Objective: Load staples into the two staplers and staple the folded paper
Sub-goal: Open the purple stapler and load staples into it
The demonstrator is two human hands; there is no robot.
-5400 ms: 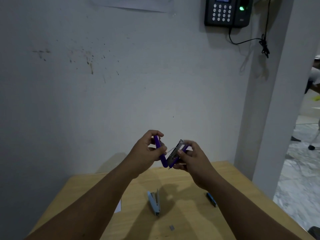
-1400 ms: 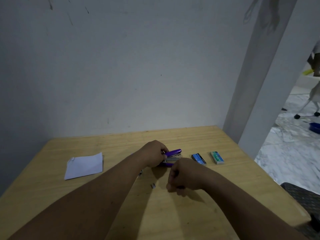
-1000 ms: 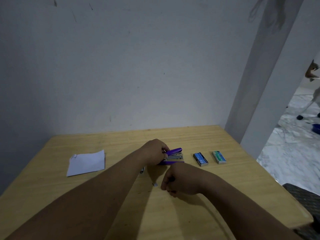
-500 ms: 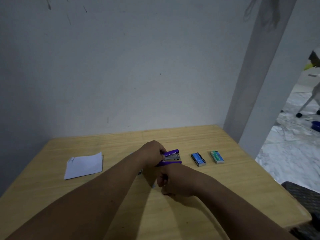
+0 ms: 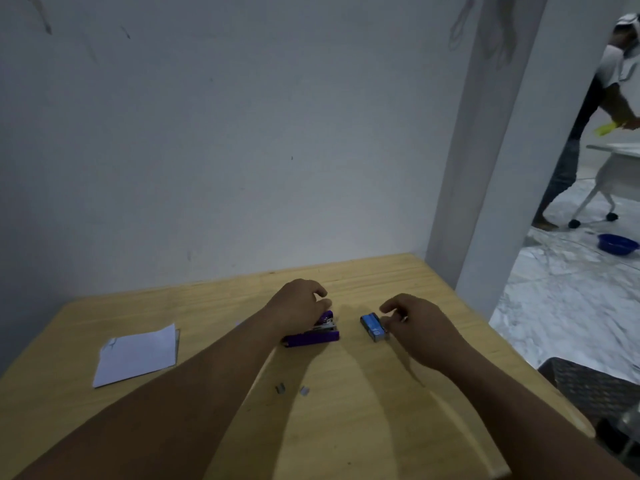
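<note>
The purple plastic stapler (image 5: 313,332) lies open on the wooden counter (image 5: 346,427), partly under the loosely curled, empty left hand (image 5: 298,306). The right hand (image 5: 420,327) pinches something small just beside the blue staple box (image 5: 373,327).

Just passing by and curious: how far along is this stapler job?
Early. The purple stapler lies open under the left hand; the right hand is at the blue staple box. The folded paper lies untouched; no second stapler shows.
</note>
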